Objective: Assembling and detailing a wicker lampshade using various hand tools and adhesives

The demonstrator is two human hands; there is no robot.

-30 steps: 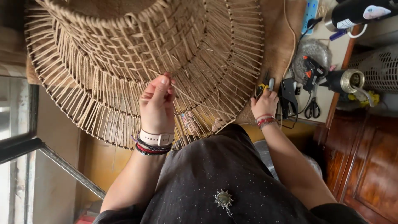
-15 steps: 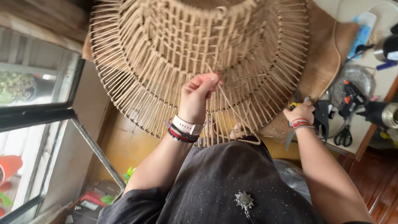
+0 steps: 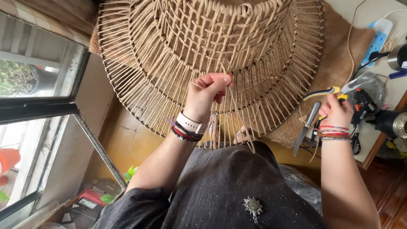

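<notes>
A large round woven shade of tan cord on a dark wire frame fills the upper middle. My left hand pinches a loose strand of cord at the shade's lower rim; a watch and bracelets sit on that wrist. My right hand is off to the right, closed on yellow-handled pliers whose jaws point toward the shade's edge. A grey-handled tool lies just left of that hand.
A brown mat lies under the shade on the table. A white power strip, scissors, a black glue gun and a dark metal-ended roll crowd the right. A window frame stands at left.
The view has shifted right and closer. My right hand has lifted the yellow-handled pliers off the table. My left hand keeps its pinch on the cord strand.
</notes>
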